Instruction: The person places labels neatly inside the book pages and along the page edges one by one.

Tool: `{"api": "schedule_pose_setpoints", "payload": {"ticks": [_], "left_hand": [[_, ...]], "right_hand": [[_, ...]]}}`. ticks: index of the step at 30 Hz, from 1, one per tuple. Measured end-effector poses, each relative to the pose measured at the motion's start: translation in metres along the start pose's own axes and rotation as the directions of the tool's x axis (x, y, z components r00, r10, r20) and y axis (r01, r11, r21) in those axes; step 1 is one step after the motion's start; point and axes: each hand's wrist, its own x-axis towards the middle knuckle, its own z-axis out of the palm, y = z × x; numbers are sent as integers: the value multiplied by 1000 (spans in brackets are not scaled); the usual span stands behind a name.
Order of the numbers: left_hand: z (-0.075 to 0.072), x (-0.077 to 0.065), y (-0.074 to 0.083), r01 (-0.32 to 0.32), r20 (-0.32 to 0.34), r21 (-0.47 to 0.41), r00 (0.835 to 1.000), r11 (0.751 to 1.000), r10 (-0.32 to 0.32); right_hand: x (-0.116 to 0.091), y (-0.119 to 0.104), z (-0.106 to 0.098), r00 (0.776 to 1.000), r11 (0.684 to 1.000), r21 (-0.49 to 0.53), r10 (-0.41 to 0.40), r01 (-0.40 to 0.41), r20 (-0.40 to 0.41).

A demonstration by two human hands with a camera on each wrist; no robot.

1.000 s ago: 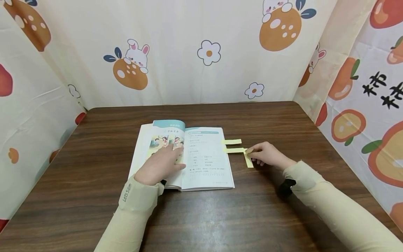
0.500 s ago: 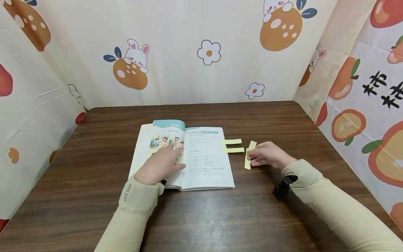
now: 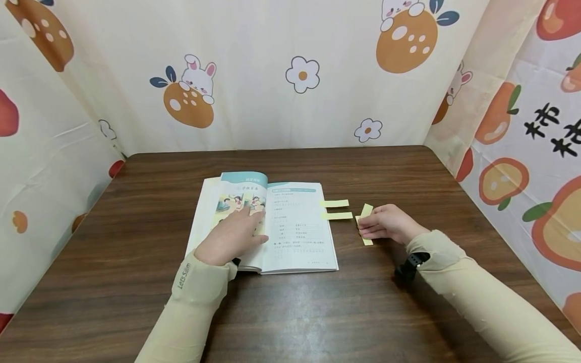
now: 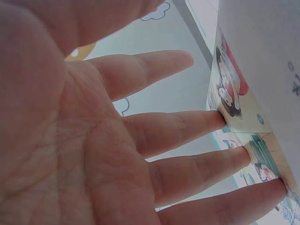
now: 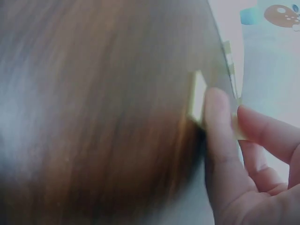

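as the cream sleeves (image 3: 490,297) stretch over the near part of the desk (image 3: 299,322), a black band (image 3: 415,262) shows at the right wrist. here's the left hand (image 3: 232,236), fingers straight and apart, some tips resting on the illustrated left page of the book (image 3: 297,252), which lies spread on the desk! over to the right hand (image 3: 391,223), clamped in a neat pinch on yellow slips (image 3: 366,210) that sit at angles to each other, right of the book. just beside them, two yellow tabs (image 3: 337,204) poke out past the page edge. behind it all, a pale curtain (image 3: 254,101) parades rabbits, orange fruit and flowers.
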Motion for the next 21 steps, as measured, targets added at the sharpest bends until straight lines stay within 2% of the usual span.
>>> {"api": "schedule_pose_setpoints", "payload": {"ticks": [8,21], "left_hand": [[0,0,0,9,-1,1,1000,1000,-9],[1,0,1,-11,-22,10,1000,1000,11]], "right_hand": [[-3,-2,-1,1000,999,39,6,-7,18],[-7,0,-3,999,992,123,-2,-4,44]]}}
